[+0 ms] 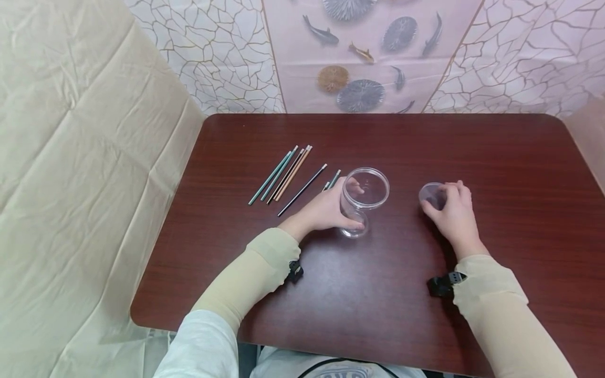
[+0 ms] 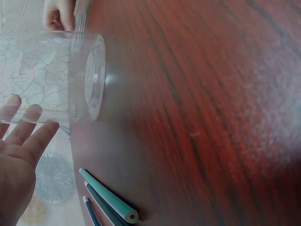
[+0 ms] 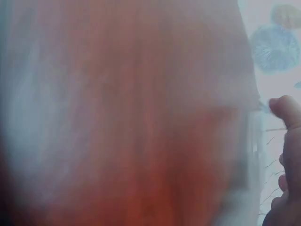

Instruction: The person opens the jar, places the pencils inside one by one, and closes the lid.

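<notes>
A tall clear jar (image 1: 366,206) with a wide round rim stands upright near the middle of the table. My left hand (image 1: 326,207) holds it from the left, thumb in front and fingers on the far side. In the left wrist view the jar's base (image 2: 96,77) shows against the table, with fingers (image 2: 35,132) along its wall. To the right, my right hand (image 1: 454,212) grips a round translucent lid (image 1: 431,195) by its edge, apart from the jar. The right wrist view is blurred and shows the thumb (image 3: 284,110) at the right edge.
Several pencils, teal (image 1: 269,178), black and tan (image 1: 294,173), lie in a loose group left of the jar. A dark pencil (image 1: 302,190) lies apart from them, nearer my left hand. Teal pencil ends (image 1: 334,178) show just behind that hand. A patterned cloth (image 1: 359,58) hangs behind the table.
</notes>
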Demonstrator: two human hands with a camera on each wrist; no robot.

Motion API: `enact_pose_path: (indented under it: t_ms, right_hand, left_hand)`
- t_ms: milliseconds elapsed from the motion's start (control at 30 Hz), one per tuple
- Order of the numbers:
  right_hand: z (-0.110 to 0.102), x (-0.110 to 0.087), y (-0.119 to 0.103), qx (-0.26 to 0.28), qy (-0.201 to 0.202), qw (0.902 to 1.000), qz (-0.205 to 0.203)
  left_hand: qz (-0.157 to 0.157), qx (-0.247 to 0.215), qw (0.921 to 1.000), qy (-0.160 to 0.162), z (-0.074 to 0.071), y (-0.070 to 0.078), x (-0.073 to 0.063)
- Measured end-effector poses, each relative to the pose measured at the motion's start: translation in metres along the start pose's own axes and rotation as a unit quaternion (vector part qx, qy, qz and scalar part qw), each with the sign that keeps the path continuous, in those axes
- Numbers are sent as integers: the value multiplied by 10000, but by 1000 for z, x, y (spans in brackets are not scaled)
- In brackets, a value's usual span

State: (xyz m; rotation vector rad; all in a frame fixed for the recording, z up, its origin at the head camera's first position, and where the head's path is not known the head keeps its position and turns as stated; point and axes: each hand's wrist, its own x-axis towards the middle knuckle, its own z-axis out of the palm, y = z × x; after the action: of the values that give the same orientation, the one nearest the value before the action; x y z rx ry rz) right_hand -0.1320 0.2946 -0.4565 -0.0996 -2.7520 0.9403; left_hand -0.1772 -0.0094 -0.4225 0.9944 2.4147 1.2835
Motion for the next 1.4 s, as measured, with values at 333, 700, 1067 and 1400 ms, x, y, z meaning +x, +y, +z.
enact_pose_path:
  t_ms: [333,700,1067,1400]
  right_hand:
    - [-15,1,-68,1891,737,9790,-176]
    - [-10,-9,-114,3851,492,9001,-1979]
    - [10,-20,-122,3983,-314,8944,-2011]
    - [14,-22,-128,2470,-709,9571,-1342]
  left_hand:
    - [-78,32,10000,-17,-1,0,0]
    - [-8,47,10000,33,-1,0,-1]
    - [-127,-75,9999,18,-1,0,-3]
    - [-127,132,9998,6,0,1,-3]
